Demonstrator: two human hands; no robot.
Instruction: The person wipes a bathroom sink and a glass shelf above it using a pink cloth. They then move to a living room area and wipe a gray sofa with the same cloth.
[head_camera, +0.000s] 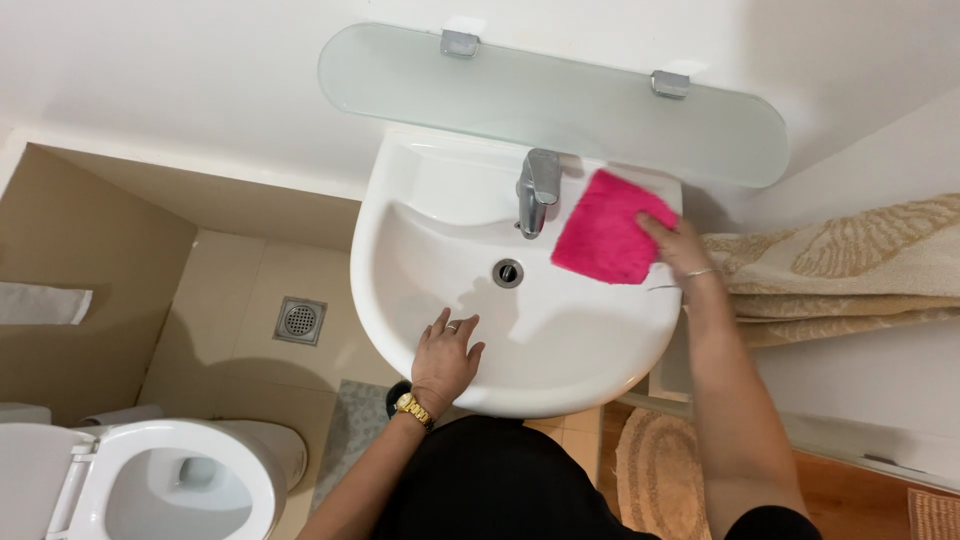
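Right of centre in the frame, our right hand (678, 250) pinches the pink cloth (608, 230) by its edge beside the tap (537, 190); it looks soft, light, floppy. Our left hand (445, 352) rests spread on the sink (400, 250) rim.

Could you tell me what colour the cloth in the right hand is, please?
Bright pink cloth, clearest in the head view.

A home bathroom: a white wall-hung washbasin (520, 340) with chrome tap (537, 190), toilet (150, 480), floor drain (300, 320) and hanging towel (850, 265).
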